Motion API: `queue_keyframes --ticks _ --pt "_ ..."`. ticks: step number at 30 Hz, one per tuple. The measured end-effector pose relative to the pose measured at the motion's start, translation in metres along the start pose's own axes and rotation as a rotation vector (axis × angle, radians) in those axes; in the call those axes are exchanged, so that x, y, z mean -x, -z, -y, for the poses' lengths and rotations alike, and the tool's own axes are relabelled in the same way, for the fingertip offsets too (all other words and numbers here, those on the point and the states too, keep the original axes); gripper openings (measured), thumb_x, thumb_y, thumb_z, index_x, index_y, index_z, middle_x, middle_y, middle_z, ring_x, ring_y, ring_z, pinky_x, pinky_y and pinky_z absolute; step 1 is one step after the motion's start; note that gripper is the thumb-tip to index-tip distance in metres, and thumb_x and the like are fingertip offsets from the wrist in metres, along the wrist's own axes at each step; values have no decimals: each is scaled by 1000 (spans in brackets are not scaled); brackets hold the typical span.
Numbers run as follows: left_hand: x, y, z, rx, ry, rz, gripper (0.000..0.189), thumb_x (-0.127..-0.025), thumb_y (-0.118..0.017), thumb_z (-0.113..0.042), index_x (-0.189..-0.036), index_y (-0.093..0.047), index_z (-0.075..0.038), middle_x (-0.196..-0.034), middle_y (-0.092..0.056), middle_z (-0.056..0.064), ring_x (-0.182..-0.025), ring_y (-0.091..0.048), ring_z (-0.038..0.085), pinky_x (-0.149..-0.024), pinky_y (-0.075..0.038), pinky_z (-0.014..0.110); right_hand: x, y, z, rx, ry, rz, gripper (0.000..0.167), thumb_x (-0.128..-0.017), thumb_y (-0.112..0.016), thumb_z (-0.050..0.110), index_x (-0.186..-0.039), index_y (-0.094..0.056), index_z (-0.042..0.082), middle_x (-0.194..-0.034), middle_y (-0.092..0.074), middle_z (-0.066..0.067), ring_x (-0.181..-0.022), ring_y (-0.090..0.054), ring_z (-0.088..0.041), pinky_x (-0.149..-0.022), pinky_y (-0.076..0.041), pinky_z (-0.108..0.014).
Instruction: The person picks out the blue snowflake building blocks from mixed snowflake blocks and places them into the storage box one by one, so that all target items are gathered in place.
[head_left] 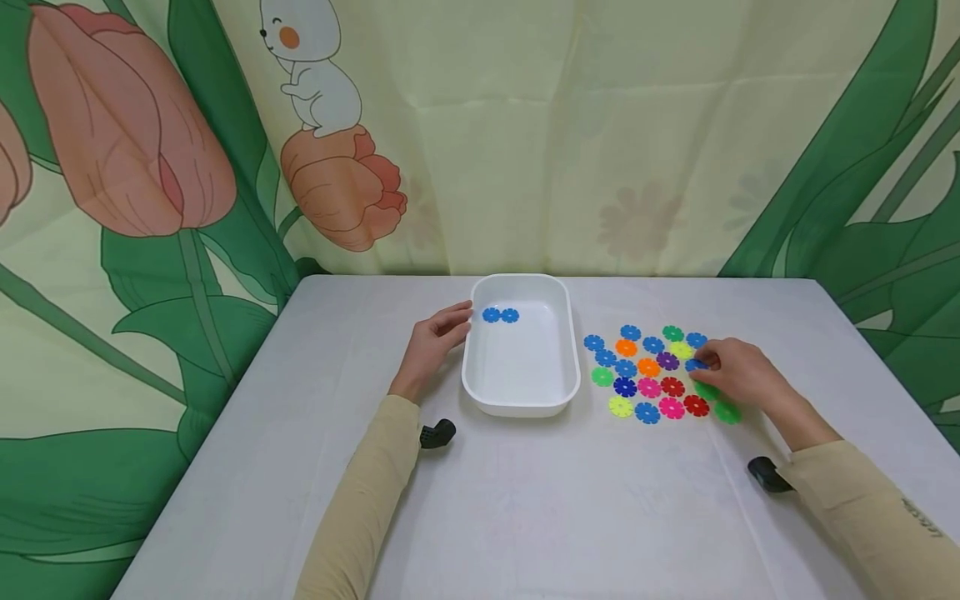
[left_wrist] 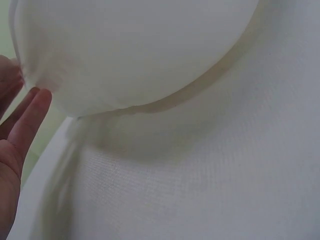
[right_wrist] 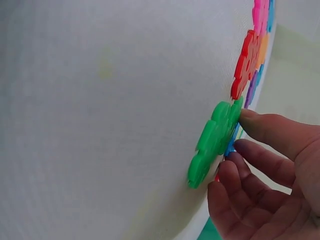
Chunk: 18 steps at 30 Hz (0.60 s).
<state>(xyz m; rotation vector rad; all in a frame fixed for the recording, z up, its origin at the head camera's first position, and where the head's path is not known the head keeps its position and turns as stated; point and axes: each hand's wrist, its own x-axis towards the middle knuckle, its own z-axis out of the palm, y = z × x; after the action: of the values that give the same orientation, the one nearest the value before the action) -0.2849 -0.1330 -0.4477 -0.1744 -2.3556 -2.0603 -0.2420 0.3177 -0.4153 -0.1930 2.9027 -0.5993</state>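
A white plastic tray [head_left: 521, 358] stands at the middle of the table, with two blue snowflake discs [head_left: 501, 315] side by side in its far left part. My left hand [head_left: 435, 343] touches the tray's left wall with its fingers straight, as the left wrist view also shows. To the right lies a loose spread of notched, flower-shaped discs in several colours. My right hand [head_left: 738, 372] is at that spread's right edge, pinching a blue snowflake disc [right_wrist: 231, 144] between thumb and index finger. Close by the thumb lie green discs [right_wrist: 214, 142] and a red disc [right_wrist: 245, 65].
Pink discs [head_left: 671, 407], orange discs [head_left: 648, 367] and yellow discs [head_left: 621, 407] are among the spread. A white cloth [head_left: 570, 517] covers the table. Behind its far edge hangs a printed curtain [head_left: 525, 167]. Black wrist mounts [head_left: 438, 434] stick out beside both sleeves.
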Motion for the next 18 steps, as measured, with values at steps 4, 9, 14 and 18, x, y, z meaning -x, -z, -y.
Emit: queue_keyframes --ticks 4,9,14,18 --pt "-1 0 1 -1 -3 -2 34 -94 -67 -18 -125 -66 -4 -137 -56 -11 -126 -53 12 -93 -53 26 0 0 0 -1 -1 2 49 -84 -76 15 -117 -55 -15 -103 -60 -29 -98 -55 -44 -82 -55 -53" --pt "-1 0 2 -6 0 -3 33 -94 -66 -18 -125 -66 -5 -136 -56 -13 -126 -53 11 -93 -53 25 0 0 0 -4 1 2 49 -84 -77 14 -118 -56 -14 -102 -60 -28 -97 -55 -43 -81 -56 -51" --pt "-1 0 1 -6 2 2 34 -95 -66 -18 -125 -66 -5 -137 -56 -12 -126 -53 11 -94 -52 25 -1 0 2 -6 10 -1 45 -84 -76 12 -116 -58 -14 -101 -60 -27 -96 -55 -42 -80 -56 -51" --pt "0 1 1 -6 -2 5 34 -95 -66 -17 -126 -65 -4 -138 -56 -11 -127 -53 12 -94 -52 26 -1 -1 2 -9 9 3 46 -84 -76 12 -117 -57 -15 -103 -59 -29 -98 -55 -43 -82 -56 -51"
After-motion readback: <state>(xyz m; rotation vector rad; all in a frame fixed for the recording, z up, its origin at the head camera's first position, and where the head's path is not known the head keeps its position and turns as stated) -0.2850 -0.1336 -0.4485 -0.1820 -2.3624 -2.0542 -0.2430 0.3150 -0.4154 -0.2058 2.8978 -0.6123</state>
